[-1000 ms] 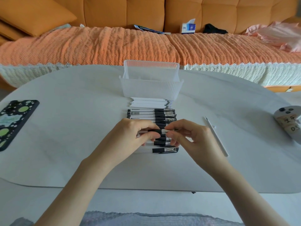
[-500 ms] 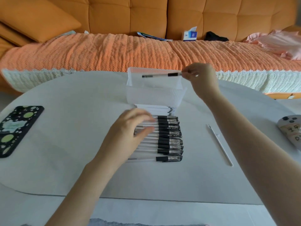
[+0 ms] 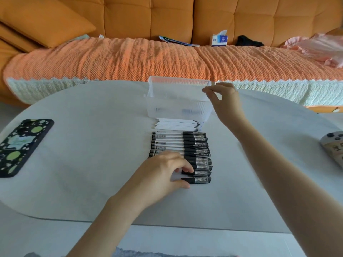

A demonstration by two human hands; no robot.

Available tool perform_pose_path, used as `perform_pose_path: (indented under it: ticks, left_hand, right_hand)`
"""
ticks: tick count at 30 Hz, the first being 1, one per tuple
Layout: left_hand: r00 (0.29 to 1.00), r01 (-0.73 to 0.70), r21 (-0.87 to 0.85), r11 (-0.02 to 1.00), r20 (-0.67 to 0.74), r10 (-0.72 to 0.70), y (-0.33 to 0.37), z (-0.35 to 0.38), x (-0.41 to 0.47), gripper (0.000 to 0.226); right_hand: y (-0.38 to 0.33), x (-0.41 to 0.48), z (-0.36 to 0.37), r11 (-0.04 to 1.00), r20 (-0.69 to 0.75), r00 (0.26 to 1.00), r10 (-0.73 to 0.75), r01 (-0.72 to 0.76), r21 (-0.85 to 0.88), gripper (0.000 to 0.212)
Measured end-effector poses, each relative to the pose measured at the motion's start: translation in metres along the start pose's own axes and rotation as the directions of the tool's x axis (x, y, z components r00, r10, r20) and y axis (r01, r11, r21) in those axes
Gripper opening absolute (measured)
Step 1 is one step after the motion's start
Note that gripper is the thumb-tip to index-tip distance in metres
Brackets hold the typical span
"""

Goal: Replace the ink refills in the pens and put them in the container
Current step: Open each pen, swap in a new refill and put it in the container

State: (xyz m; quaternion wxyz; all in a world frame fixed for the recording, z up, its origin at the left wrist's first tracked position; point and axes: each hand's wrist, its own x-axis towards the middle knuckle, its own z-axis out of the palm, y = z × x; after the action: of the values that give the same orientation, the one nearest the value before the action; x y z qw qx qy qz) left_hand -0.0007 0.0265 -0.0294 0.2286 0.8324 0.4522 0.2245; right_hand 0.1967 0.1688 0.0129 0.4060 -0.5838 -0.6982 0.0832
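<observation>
Since half a second back the pen has left the right hand [image 3: 221,101] and now lies inside the container [image 3: 178,80], showing dimly through the front wall as pen in the box [image 3: 185,110]. The left hand [image 3: 163,173] has dropped onto the 6 o'clock end of the row. Head view, the only one: the right hand hovers at the container's 3 o'clock rim, thumb and forefinger close together but nothing between them, so released. The left hand's fingers curl over the near pens with the thumb against the nearest pen [image 3: 199,180]. It looks like a pinch on that pen, though the fingers hide part of the contact. The row of pens [image 3: 181,145] lies on the table [image 3: 92,182] at 6 o'clock of the container, with the white refills [image 3: 176,124] between the two. Each pen's long axis runs 9 to 3, caps toward 3. Key relation: the nearest pen is already under the left hand. The right hand sits well off toward 12 to 1 o'clock, so it probably has to come back toward 6 to help open the pen. A phone [image 3: 20,145] lies at 9 o'clock.
</observation>
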Motion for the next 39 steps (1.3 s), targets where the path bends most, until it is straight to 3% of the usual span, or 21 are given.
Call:
perform_pose_path:
  ticks: [4,9,13,17,23,28,32,39]
  left_hand:
    - [1.000,0.001,0.000,1.000,-0.016,-0.001,0.001,0.003,0.000,0.026]
    - [1.000,-0.001,0.016,1.000,-0.028,0.001,0.001,0.006,0.002,0.016]
    - [0.999,-0.031,0.039,0.999,-0.015,0.031,0.000,0.006,0.001,0.013]
    - [0.998,-0.065,0.079,0.995,-0.004,0.065,0.001,0.008,0.000,0.013]
    - [0.997,-0.079,0.059,0.995,-0.018,0.080,0.001,0.006,-0.004,0.011]
    - [0.992,-0.085,-0.036,0.996,-0.101,0.081,0.006,-0.002,-0.005,0.014]
    - [0.990,-0.092,-0.147,0.985,-0.124,0.074,0.011,0.003,-0.004,0.021]
    - [0.971,-0.079,-0.087,0.993,-0.233,0.057,0.013,0.004,-0.005,0.032]
  right_hand:
    - [-0.012,-0.051,-0.017,0.995,-0.045,0.996,-0.075,0.077,0.065,0.020]
    - [-0.014,-0.120,-0.025,0.988,0.179,0.975,-0.134,0.118,0.095,0.014]
    - [-0.013,-0.147,-0.027,0.970,0.379,0.893,-0.242,0.234,0.066,0.019]
    - [-0.005,-0.152,-0.028,0.929,0.461,0.836,-0.297,0.364,-0.063,0.014]
    - [-0.008,-0.155,-0.032,0.922,0.479,0.821,-0.312,0.384,-0.057,0.013]
    - [-0.021,-0.154,-0.037,0.976,0.378,0.900,-0.217,0.205,0.072,0.018]
    - [-0.028,-0.154,-0.035,0.975,0.335,0.935,-0.122,0.050,0.214,0.008]
    - [-0.037,-0.153,-0.039,0.956,0.386,0.919,-0.082,-0.037,0.292,0.012]
